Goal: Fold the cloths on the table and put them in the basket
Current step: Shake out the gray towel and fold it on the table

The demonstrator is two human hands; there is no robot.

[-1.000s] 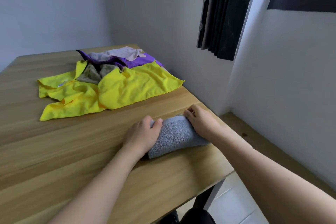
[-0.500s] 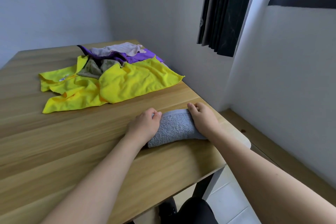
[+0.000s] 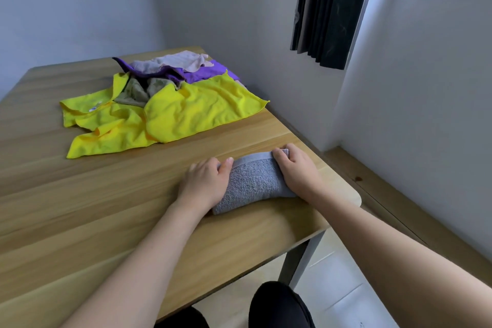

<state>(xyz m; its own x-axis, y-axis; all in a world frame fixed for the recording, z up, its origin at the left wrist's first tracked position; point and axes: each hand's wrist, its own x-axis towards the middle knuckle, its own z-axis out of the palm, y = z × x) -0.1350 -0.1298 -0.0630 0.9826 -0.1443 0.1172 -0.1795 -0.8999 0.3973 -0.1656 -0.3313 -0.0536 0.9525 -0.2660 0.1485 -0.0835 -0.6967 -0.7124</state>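
The folded grey towel lies near the bench's right edge, close to its near right corner, presumably kept compact for lifting. The left hand and right hand clasp its two ends, fingers curled over the cloth. The unfolded cloths lie heaped toward the far edge (basket not visible).

I see both hands on a folded grey towel near the right edge of the wooden bench — my left hand curls over its left end, my right hand grips its right end. Farther back lies a loose heap: yellow cloths, an olive cloth, a purple cloth and a pale pink cloth on top.
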